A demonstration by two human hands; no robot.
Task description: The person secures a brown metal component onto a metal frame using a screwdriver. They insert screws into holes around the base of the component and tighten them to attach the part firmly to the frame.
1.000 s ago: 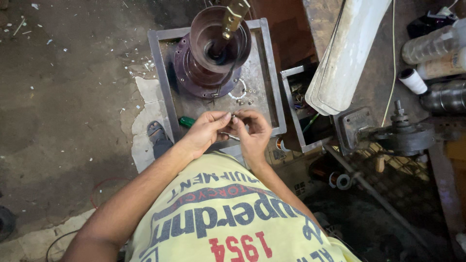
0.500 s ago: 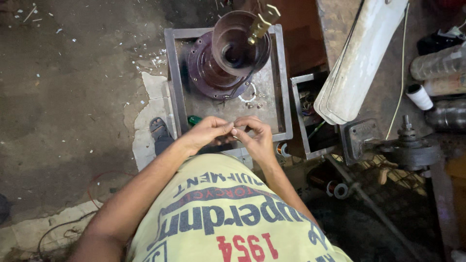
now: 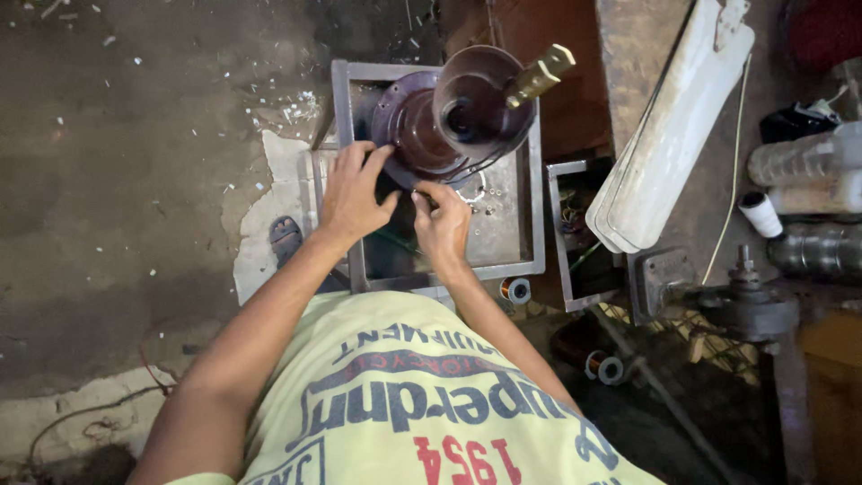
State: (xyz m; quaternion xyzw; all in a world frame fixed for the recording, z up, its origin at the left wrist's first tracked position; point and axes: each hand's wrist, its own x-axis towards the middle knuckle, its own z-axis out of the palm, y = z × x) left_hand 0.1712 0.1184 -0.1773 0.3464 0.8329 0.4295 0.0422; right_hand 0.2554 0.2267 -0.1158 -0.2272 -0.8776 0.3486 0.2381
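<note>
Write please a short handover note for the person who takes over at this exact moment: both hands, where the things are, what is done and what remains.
Left hand: open, fingers spread on the base of the dark round motor part.
Right hand: fingertips pinched near the same base; whether they hold something small cannot be told.
The motor part stands in a grey metal tray on the floor, with a brass fitting at its top.
Done: the part is seated in the tray.
Left: the work at its base, which both hands are on.

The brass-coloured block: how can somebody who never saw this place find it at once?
Find the grey metal tray before the person; a dark maroon round part stands in it. The brass-coloured block sticks out at its upper right rim, the only shiny yellow metal there.
</note>
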